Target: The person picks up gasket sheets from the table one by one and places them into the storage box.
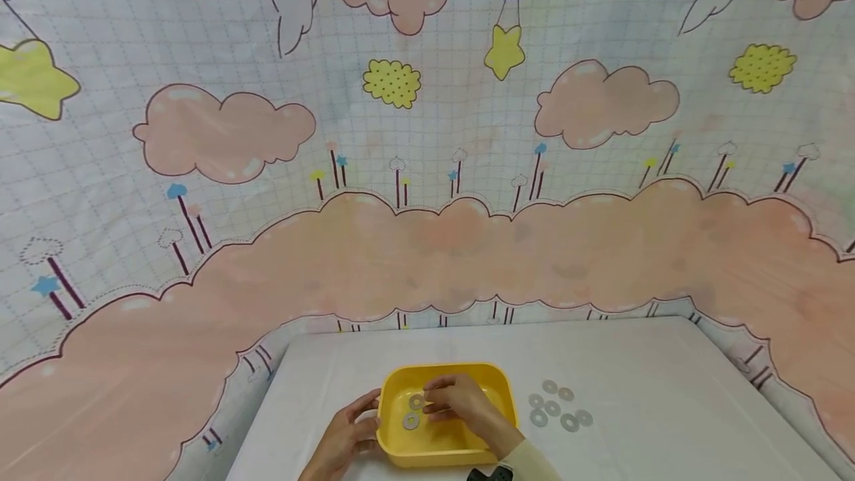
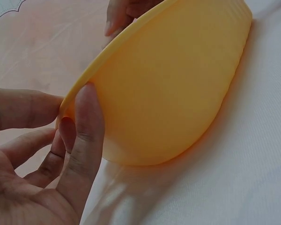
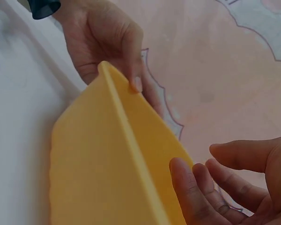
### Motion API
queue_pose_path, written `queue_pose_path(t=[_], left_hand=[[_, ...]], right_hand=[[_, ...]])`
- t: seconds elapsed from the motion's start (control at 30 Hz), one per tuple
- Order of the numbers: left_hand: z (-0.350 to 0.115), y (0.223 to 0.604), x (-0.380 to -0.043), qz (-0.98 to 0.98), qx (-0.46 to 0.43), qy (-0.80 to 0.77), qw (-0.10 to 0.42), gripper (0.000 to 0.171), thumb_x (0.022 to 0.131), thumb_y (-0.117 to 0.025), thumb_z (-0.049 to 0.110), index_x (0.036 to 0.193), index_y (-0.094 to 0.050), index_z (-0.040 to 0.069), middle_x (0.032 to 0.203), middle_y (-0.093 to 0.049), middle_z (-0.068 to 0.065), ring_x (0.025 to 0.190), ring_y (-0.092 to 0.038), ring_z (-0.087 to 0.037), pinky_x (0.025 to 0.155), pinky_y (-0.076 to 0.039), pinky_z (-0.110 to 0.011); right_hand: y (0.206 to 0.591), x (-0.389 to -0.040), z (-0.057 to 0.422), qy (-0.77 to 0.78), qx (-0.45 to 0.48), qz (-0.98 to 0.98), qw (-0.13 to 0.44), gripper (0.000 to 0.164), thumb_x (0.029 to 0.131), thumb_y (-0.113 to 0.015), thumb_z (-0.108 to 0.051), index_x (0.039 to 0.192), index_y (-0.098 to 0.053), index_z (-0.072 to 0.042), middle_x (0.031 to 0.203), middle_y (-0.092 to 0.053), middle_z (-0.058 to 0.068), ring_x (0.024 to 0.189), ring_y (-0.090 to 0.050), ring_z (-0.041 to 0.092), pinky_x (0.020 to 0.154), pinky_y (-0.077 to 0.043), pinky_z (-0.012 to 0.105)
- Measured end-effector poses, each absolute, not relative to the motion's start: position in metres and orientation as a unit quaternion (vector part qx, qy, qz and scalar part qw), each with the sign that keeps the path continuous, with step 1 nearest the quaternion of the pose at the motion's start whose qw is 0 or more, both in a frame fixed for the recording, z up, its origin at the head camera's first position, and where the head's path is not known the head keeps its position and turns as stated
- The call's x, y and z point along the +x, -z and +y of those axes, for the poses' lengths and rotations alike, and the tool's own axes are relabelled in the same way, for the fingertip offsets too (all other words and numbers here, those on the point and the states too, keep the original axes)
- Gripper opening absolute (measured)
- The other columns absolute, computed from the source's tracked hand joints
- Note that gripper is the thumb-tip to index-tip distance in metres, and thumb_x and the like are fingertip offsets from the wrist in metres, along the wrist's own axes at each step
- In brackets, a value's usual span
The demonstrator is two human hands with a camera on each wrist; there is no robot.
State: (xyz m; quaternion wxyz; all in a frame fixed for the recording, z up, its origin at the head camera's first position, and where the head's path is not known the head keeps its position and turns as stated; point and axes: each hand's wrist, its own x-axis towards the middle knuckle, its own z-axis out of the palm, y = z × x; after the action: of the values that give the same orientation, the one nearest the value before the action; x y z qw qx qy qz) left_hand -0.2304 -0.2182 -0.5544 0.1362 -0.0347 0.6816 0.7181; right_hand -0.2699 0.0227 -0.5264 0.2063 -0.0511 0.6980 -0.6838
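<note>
A yellow plastic basin [image 1: 434,459] stands on the white table. My left hand [image 1: 342,438] pinches its left rim between thumb and fingers, as the left hand [image 2: 37,159] also shows in the left wrist view. Over the inside of the basin hovers my right hand [image 1: 462,401]. In the right wrist view the fingers of this right hand [image 3: 239,185] are loosely bent and apart, with nothing seen between them. Two grey flat washers, one washer [image 1: 404,422] nearer me and another washer [image 1: 411,404] behind it, lie on the basin floor left of my right fingertips.
Several more loose washers [image 1: 584,418] lie in a group on the table, right of the basin. The white tabletop [image 1: 668,392] reaches back to a cloth backdrop [image 1: 467,251] printed with clouds and stars. A dark band [image 1: 490,474] sits at my right wrist.
</note>
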Motion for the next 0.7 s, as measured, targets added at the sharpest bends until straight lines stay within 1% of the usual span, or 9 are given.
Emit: queue_pose_path(t=[0.23,0.47,0.57,0.7], left_hand=[[-0.218,0.554,-0.230,0.678,-0.032,-0.721,0.137,0.069,0.089,-0.061,0.004,0.151,-0.033,0.000,0.127,-0.047,-0.013,0.082,-0.060,-0.014,0.070,-0.057,-0.030],[-0.217,0.554,-0.226,0.675,-0.026,-0.725,0.132,0.069,0.089,-0.060,0.004,0.152,-0.032,-0.002,0.128,-0.046,-0.014,0.081,-0.061,-0.014,0.070,-0.058,-0.031],[-0.218,0.556,-0.225,0.672,-0.028,-0.727,0.135,0.069,0.090,-0.061,0.005,0.152,-0.031,-0.002,0.128,-0.046,-0.013,0.081,-0.061,-0.014,0.071,-0.058,-0.032],[-0.219,0.559,-0.224,0.669,-0.027,-0.730,0.139,0.070,0.090,-0.061,0.005,0.152,-0.029,-0.002,0.127,-0.047,-0.012,0.082,-0.061,-0.015,0.073,-0.059,-0.034]], right_hand=[[0.512,-0.265,0.037,0.689,-0.077,0.695,0.192,0.030,0.093,-0.064,-0.012,0.115,-0.062,0.008,0.109,-0.065,0.021,0.086,-0.072,0.023,0.073,-0.061,0.034],[0.502,-0.260,0.052,0.700,-0.091,0.684,0.181,0.026,0.092,-0.066,-0.017,0.110,-0.064,0.002,0.099,-0.066,0.010,0.089,-0.072,0.026,0.075,-0.061,0.035],[0.502,-0.257,0.059,0.705,-0.095,0.681,0.174,0.026,0.092,-0.066,-0.017,0.109,-0.064,0.002,0.097,-0.066,0.009,0.088,-0.072,0.026,0.075,-0.061,0.035],[0.504,-0.254,0.067,0.709,-0.102,0.678,0.162,0.027,0.091,-0.067,-0.016,0.110,-0.064,0.003,0.095,-0.065,0.008,0.085,-0.072,0.021,0.076,-0.061,0.035]])
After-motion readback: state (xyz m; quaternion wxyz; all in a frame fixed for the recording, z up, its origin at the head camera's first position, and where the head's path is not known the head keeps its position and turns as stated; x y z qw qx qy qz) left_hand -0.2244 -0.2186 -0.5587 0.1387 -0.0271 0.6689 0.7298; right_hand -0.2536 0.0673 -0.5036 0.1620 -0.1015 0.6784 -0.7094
